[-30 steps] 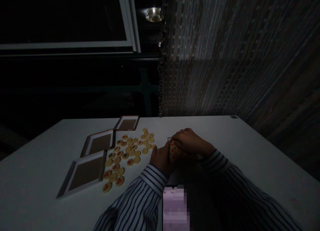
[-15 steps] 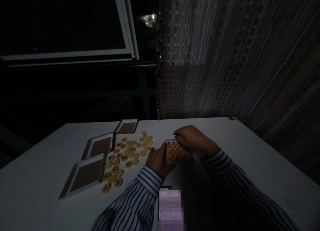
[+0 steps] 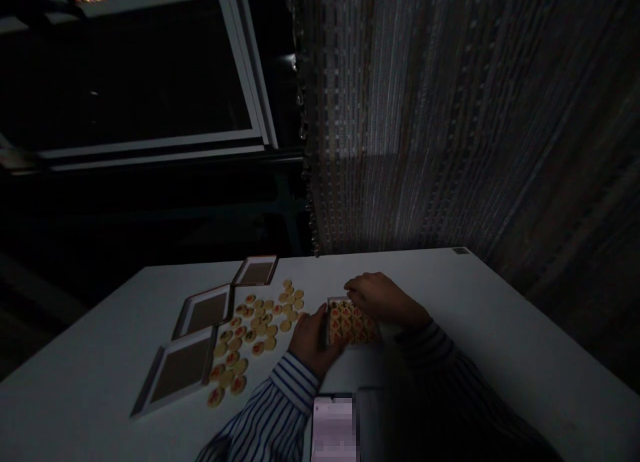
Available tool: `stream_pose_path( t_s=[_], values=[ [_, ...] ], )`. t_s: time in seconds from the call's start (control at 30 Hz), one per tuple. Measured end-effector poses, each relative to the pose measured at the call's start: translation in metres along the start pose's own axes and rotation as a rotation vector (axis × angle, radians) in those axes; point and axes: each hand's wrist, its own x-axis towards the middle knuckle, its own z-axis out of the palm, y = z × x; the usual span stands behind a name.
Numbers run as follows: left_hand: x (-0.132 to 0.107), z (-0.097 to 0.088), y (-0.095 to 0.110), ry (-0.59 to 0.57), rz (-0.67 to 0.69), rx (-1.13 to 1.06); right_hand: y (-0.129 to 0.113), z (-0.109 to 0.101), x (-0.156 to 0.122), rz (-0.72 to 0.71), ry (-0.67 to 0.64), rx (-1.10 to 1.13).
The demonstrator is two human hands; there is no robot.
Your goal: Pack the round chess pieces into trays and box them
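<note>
A small open box point(image 3: 332, 343) filled with rows of Chinese chess pieces point(image 3: 353, 323), most with red characters, lies in front of me on the white table. My left hand point(image 3: 311, 342) grips the box at its left side, with the thumb along its near edge. Over the far right part of the box, my right hand point(image 3: 383, 299) is closed, its fingers bent down at the pieces. Whatever it may pinch is hidden, and so are the pieces under it. To the left, several loose round pieces point(image 3: 260, 329) are scattered, some showing red or dark characters.
Three shallow open box lids or trays stand in a slanting row at the left: a near one point(image 3: 183, 374), a middle one point(image 3: 207, 312) and a far one point(image 3: 257, 273). A pink-purple object point(image 3: 334, 429) is at the near edge. Behind the table point(image 3: 480, 329) hangs a bead curtain point(image 3: 400, 129).
My view has tilted up slightly, so the table sits lower. The box lies flatter, and my right hand's fingers are more bent over it. The loose pieces have stayed put.
</note>
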Motion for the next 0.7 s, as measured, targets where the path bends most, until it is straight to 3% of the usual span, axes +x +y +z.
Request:
stream_pose_path(
  t_s=[0.13, 0.4, 0.7],
  values=[
    [0.002, -0.002, 0.0, 0.091, -0.06, -0.062, 0.005, 0.003, 0.001, 0.002, -0.016, 0.017],
    [0.008, -0.016, -0.001, 0.138, -0.121, -0.113, 0.013, 0.014, 0.005, 0.017, -0.084, 0.025],
    [-0.003, -0.041, -0.006, 0.084, -0.128, -0.135, -0.01, 0.0, 0.001, -0.037, -0.042, 0.073]
  ],
)
